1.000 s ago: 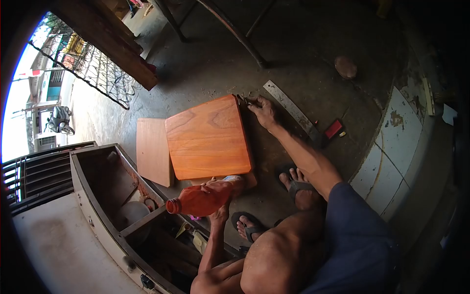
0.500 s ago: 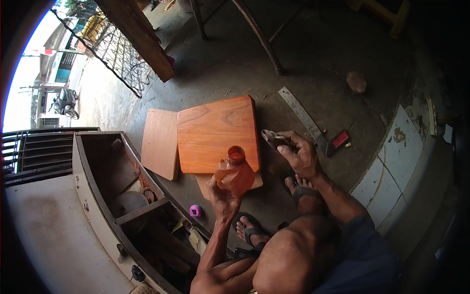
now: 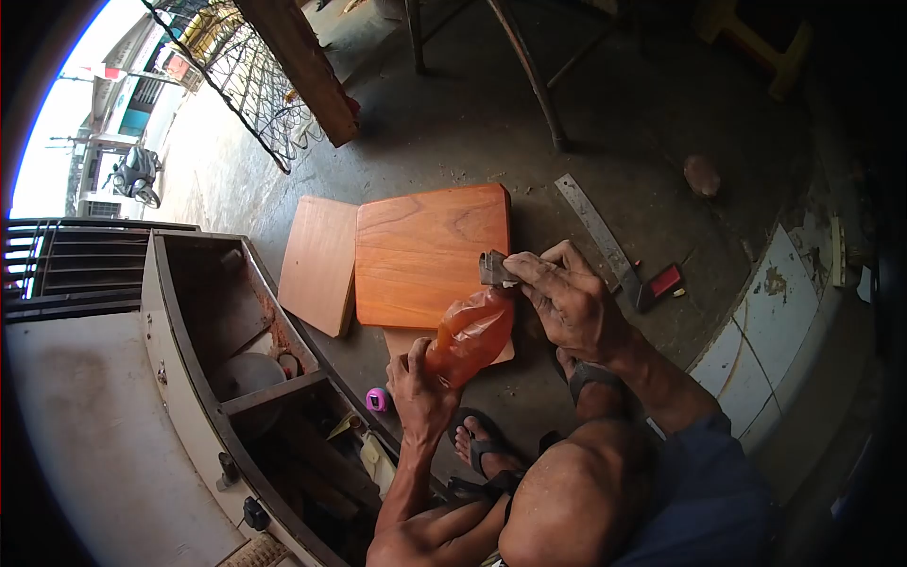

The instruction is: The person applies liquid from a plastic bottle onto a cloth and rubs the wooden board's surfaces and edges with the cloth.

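Observation:
Wrapped round the lower part of a crumpled plastic bottle (image 3: 470, 342) with orange-red contents is my left hand (image 3: 421, 389). The bottle leans toward my right hand (image 3: 573, 298), which pinches a small dark folded cloth (image 3: 495, 268) at the bottle's mouth; the cloth and fingers hide the mouth. Behind them an orange-stained wooden board (image 3: 425, 248) lies on the floor, raised on a paler piece (image 3: 404, 340) that shows under its near edge. A pale unstained board (image 3: 318, 265) lies against its left side.
An open drawer unit (image 3: 274, 400) stands at the left, with a round pink object (image 3: 377, 400) beside it. A metal square with a red handle (image 3: 664, 281) lies at the right. Farther off are metal legs (image 3: 529, 76), a stone (image 3: 701, 176) and a wooden post (image 3: 300, 71).
The cloth has moved from the stained board's far right corner to the bottle's mouth with my right hand. My left hand has turned the bottle's mouth from the left toward the right.

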Action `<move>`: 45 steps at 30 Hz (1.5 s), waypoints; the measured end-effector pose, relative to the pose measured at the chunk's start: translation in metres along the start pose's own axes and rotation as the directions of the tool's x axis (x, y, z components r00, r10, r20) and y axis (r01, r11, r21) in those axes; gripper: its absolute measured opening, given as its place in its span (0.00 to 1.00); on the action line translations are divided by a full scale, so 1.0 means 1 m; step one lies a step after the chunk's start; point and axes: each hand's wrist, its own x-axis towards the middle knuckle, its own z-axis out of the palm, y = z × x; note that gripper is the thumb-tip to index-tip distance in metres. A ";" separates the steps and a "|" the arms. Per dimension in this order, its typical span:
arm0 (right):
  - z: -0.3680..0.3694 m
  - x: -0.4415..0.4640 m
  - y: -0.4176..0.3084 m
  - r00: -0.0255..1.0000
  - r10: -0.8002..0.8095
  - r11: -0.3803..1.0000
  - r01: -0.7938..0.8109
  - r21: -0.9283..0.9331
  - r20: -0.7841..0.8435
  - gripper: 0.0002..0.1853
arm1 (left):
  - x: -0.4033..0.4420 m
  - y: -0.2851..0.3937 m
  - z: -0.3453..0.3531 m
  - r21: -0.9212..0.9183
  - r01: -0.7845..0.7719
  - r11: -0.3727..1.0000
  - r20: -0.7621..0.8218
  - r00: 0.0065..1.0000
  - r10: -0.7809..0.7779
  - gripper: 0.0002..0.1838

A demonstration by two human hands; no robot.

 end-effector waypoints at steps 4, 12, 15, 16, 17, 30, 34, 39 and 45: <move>-0.001 -0.016 0.011 0.979 0.200 0.976 -0.203 0.080 0.048 0.19 | 0.009 0.025 -0.037 0.098 0.037 0.995 0.158 0.986 -0.052 0.41; 0.001 -0.067 0.039 0.881 0.472 0.865 -0.471 0.175 0.041 0.16 | 0.027 0.067 -0.066 0.398 -0.051 0.916 0.338 0.936 -0.095 0.37; -0.002 -0.072 0.040 0.860 0.508 0.843 -0.507 0.179 0.043 0.16 | 0.030 0.068 -0.061 0.403 -0.077 0.912 0.346 0.935 -0.074 0.38; -0.001 -0.074 0.044 0.863 0.504 0.849 -0.502 0.167 0.032 0.17 | 0.030 0.068 -0.060 0.401 -0.079 0.913 0.344 0.936 -0.070 0.38; -0.002 -0.075 0.046 0.865 0.501 0.854 -0.498 0.154 0.021 0.17 | 0.031 0.070 -0.059 0.387 -0.059 0.920 0.352 0.932 -0.088 0.38; -0.037 -0.014 -0.004 0.999 0.046 0.998 -0.047 -0.037 -0.026 0.18 | 0.009 0.025 0.014 -0.114 -0.045 0.992 0.151 0.987 0.062 0.41; -0.049 -0.005 -0.026 0.936 0.346 0.933 -0.351 0.076 0.067 0.17 | 0.008 0.018 0.040 -0.301 -0.109 0.947 0.036 0.992 0.125 0.41; -0.027 -0.022 0.006 0.671 0.610 0.068 -0.573 0.816 0.421 0.13 | 0.003 0.013 0.047 -0.502 0.007 0.865 0.088 0.995 0.043 0.40; 0.056 -0.070 0.131 0.657 0.700 0.136 -0.505 0.852 0.278 0.13 | -0.004 -0.022 0.040 -0.638 0.070 0.766 0.034 0.997 -0.063 0.41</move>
